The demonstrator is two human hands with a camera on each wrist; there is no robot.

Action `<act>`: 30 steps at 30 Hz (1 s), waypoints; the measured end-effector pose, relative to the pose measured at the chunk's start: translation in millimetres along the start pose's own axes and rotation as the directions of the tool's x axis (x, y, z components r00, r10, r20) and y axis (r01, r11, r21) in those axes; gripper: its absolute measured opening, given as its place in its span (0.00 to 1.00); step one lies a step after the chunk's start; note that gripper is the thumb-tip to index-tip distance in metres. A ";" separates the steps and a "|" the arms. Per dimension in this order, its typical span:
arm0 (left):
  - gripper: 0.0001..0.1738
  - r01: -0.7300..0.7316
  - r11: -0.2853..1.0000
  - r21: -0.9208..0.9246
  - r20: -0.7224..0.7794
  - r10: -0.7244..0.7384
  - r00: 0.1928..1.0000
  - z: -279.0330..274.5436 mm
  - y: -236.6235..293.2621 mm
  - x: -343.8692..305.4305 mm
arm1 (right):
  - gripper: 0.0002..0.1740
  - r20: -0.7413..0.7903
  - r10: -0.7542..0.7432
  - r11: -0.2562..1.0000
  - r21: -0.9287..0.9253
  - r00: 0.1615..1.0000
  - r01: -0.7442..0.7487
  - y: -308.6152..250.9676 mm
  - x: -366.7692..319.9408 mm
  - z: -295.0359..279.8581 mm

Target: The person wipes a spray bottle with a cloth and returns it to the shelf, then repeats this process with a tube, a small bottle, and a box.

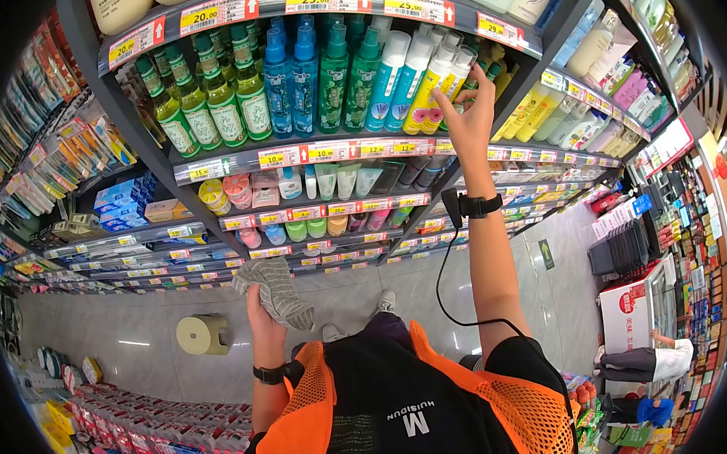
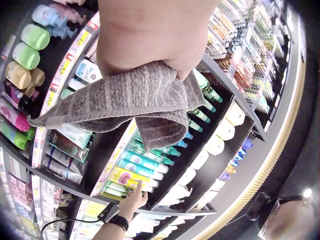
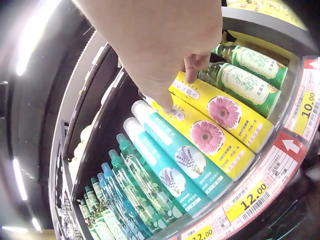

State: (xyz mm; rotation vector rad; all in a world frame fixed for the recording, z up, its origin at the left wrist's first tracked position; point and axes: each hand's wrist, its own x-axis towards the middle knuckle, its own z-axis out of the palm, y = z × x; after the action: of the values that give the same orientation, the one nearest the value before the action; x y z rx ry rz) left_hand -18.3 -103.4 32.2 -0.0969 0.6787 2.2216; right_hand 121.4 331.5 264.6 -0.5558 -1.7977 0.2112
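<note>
My right hand (image 1: 471, 123) is raised at the shelf, its fingers bent around the upper part of a yellow spray can (image 1: 430, 89). In the right wrist view the fingers touch the tops of two yellow cans (image 3: 220, 112) with pink flowers; whether they grip one, I cannot tell. Teal cans (image 3: 175, 145) stand on one side of them, green-labelled bottles (image 3: 248, 85) on the other. Lower down, my left hand (image 1: 266, 322) holds a grey striped cloth (image 1: 278, 293), which hangs folded in the left wrist view, the fingers mostly hidden behind it.
Blue and green spray bottles (image 1: 333, 81) fill the same shelf, with price tags along its edge (image 1: 368, 150). Tubes and jars stand on the shelf below. A beige stool (image 1: 203, 335) is on the grey floor (image 1: 139, 337). Another person (image 1: 646, 363) is at the far right.
</note>
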 end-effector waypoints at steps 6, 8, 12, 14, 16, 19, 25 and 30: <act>0.25 -0.012 1.000 0.013 -0.012 0.012 1.000 -1.7 -0.7 -0.2 | 0.48 -0.014 -0.022 1.000 -0.017 1.000 0.022 1.2 -0.7 3.8; 0.25 -0.014 1.000 0.012 -0.020 0.014 1.000 -0.4 -0.5 -1.0 | 0.48 -0.006 -0.005 1.000 -0.009 1.000 0.005 -3.1 -1.0 2.4; 0.25 -0.018 1.000 0.019 -0.037 0.019 0.999 4.1 0.3 -3.2 | 0.50 0.002 -0.013 1.000 -0.016 1.000 0.013 -3.9 -1.9 1.3; 0.25 -0.016 1.000 0.018 -0.036 0.016 0.999 5.2 0.1 -4.2 | 0.50 0.012 -0.016 1.000 -0.002 1.000 0.016 -1.5 -1.9 1.0; 0.25 -0.011 1.000 0.013 -0.020 0.011 1.000 3.0 -0.2 -2.6 | 0.51 0.010 -0.020 1.000 0.003 1.000 0.020 -0.2 -2.5 0.4; 0.25 -0.006 1.000 0.016 -0.013 0.006 1.000 4.1 -1.1 -1.7 | 0.51 -0.009 -0.032 0.999 -0.007 0.999 0.032 -0.5 -2.7 -0.9; 0.25 0.000 1.000 0.024 -0.016 0.000 1.000 4.9 -1.2 -2.2 | 0.49 -0.083 0.000 0.999 -0.046 0.997 -0.004 -17.9 -1.7 -18.2; 0.25 -0.007 1.000 0.027 -0.024 0.007 1.000 3.0 -1.0 -1.0 | 0.37 -0.069 -0.234 0.964 -0.148 0.970 0.222 -29.3 14.8 -36.4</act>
State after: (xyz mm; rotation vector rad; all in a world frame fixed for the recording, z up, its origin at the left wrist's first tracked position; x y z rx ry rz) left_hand -16.5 -102.0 34.5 -0.1074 0.7229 2.2204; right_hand 145.1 307.9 300.5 -0.4435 -1.7847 -0.0969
